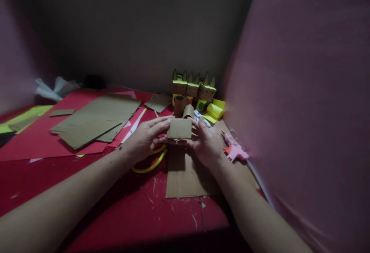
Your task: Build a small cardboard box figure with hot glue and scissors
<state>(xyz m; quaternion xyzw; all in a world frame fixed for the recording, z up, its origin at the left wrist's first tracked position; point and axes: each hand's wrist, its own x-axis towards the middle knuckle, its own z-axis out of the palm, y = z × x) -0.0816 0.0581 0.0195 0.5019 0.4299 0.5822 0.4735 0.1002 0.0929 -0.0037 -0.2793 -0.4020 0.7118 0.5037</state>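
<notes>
Evenly between our hands, we hold a small cardboard piece (pixel 179 129).
Our left hand (pixel 144 135) and right hand (pixel 208 145) are about equally near, fingers pinching its opposite ends; its long axis runs side to side, raised above the red tabletop (pixel 147 214), with a flat cardboard sheet (pixel 187 181) below.

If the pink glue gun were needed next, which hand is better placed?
Probably the right hand: the pink glue gun lies close beside it. The left hand is farther, across the cardboard piece both hold.
</notes>
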